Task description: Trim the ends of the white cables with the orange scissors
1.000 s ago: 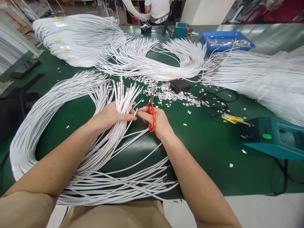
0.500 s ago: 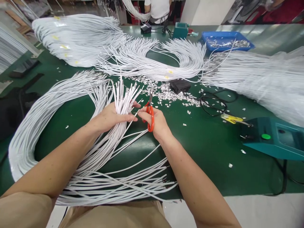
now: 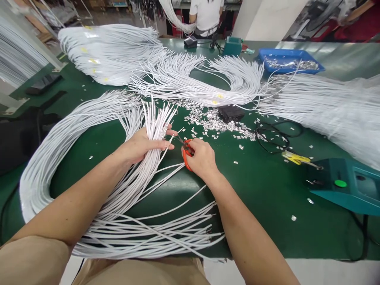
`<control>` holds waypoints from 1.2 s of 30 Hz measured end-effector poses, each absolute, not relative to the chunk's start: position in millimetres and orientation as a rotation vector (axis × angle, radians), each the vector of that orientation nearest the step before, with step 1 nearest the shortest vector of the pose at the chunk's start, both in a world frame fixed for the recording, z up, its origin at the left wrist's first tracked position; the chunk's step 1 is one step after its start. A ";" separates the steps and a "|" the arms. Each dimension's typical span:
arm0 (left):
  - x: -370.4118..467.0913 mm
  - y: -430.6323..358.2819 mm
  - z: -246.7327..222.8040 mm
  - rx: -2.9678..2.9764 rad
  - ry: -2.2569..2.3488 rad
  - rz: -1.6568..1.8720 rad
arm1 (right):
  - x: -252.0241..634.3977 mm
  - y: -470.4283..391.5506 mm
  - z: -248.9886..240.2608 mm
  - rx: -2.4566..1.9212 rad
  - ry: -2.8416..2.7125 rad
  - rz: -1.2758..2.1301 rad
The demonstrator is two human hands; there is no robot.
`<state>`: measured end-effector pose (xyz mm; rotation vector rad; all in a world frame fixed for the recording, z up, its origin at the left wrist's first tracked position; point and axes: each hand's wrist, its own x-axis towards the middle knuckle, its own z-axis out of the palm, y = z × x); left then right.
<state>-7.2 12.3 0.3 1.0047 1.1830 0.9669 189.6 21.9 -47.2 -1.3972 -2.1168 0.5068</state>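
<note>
My left hand (image 3: pixel 142 144) is wrapped round a thick bundle of white cables (image 3: pixel 154 130), whose cut ends fan upward above the fingers. One cable end sticks out to the right, past the thumb. My right hand (image 3: pixel 203 156) grips small scissors (image 3: pixel 186 157) with orange-red handles; their metal blades point up and left, close to my left fingertips and that single cable end. Whether the blades touch the cable I cannot tell. The bundle curves down over the green table (image 3: pixel 252 198), and more loose cable ends lie in front of my body.
Silvery scraps (image 3: pixel 213 120) litter the middle, beside a black block (image 3: pixel 231 114). More cable bundles (image 3: pixel 109 53) lie behind and to the right. A blue tray (image 3: pixel 291 71) holds scraps. At right stand a teal machine (image 3: pixel 350 184) and a yellow-handled tool (image 3: pixel 298 158). A person (image 3: pixel 206 16) sits beyond the table.
My right hand has turned the scissors from upright to pointing left toward the cable end, its grip now on the handles. My left hand keeps hold of the bundle. The view has tilted slightly upward.
</note>
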 end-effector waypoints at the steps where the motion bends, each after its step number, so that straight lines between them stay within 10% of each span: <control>1: -7.4 12.5 0.5 1.000 1.185 0.971 | 190.1 21.8 -48.2 -1.402 -2.149 0.463; 20: -3.8 11.7 2.0 0.946 1.172 0.985 | 191.0 22.9 -54.8 -1.362 -2.300 0.015; 36: -4.6 11.9 -1.3 1.163 1.312 0.940 | 188.1 19.4 -31.9 -1.469 -2.134 0.708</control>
